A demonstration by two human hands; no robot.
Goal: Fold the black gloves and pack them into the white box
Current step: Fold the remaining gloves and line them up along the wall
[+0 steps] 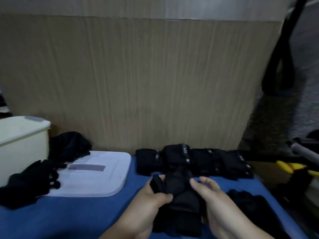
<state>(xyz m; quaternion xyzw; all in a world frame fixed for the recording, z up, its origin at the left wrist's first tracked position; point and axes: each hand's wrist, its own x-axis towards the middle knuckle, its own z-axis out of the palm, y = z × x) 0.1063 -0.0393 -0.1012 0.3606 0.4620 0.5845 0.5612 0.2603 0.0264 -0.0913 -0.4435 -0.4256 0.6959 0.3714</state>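
A black glove (179, 195) lies on the blue table (77, 216) in front of me, its finger end pointing away. My left hand (151, 200) grips its left edge, thumb on top. My right hand (207, 188) pinches the glove's right edge with curled fingers. Behind them a row of folded black gloves (193, 161) lines the back of the table. The white box (22, 144) stands at the far left, and its flat white lid (96, 175) lies on the table beside it.
Loose black gloves (31, 181) lie piled over the lid's left side, with more black fabric (69, 145) behind. Another black glove (250, 204) lies to the right. A tall cardboard wall (138, 83) closes the back. Yellow-handled tools (291, 167) sit off the table's right edge.
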